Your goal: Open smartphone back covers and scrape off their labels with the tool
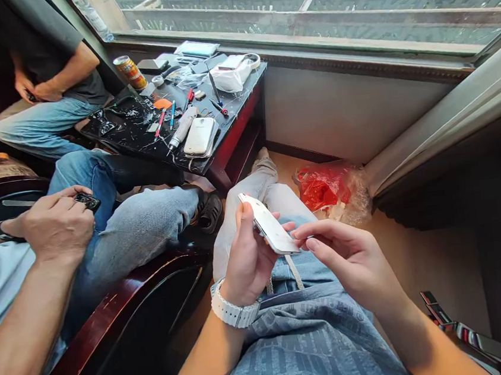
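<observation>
Over the person's lap, the left hand [247, 259], with a white watch [234, 311] on its wrist, holds a white phone [270, 230] tilted on edge, its fingers clamped around the lower side and the thumb lying along the back. The right hand [351, 257] meets the phone's near corner, thumb and forefinger pinched together at the edge, apparently picking at the seam of the back cover. This looks like the opening step of taking the shell apart; prising it loose would call for a fingernail or thin tool worked into the seam while the left hand stays firm. Farther left, a co-worker's hand [55, 223] grips a small dark device [87, 200]. A red plastic bag [326, 188] lies on the floor ahead. Beyond, the dark tabletop [138, 142] carries another white phone [200, 137], pens, tools and a can [130, 72] under the window.
</observation>
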A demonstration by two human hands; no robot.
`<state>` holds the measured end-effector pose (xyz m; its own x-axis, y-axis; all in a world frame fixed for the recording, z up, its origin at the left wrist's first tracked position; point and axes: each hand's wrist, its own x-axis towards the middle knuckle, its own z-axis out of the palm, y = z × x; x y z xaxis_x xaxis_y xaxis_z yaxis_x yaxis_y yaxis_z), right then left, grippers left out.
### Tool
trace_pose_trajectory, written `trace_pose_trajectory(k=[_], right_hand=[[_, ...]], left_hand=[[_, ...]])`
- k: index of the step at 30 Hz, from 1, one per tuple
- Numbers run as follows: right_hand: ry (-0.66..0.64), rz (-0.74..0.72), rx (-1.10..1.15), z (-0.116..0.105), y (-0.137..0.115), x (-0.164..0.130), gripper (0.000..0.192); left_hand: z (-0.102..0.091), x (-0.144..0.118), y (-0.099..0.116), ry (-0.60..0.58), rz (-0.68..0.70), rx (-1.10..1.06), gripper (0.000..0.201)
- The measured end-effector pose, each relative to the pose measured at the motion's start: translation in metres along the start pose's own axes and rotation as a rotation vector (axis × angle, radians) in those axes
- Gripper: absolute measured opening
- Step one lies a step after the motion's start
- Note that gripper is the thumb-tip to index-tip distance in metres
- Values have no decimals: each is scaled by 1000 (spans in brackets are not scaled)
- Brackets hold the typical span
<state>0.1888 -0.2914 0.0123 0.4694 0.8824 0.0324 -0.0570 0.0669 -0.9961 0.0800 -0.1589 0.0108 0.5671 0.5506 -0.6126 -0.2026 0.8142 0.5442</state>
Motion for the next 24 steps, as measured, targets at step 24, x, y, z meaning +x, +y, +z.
trace_pose_trajectory(k=[24], right_hand=[[34,-320,-322,6,5,26,43]], left_hand=[[-65,22,-13,-639,538,423,86]])
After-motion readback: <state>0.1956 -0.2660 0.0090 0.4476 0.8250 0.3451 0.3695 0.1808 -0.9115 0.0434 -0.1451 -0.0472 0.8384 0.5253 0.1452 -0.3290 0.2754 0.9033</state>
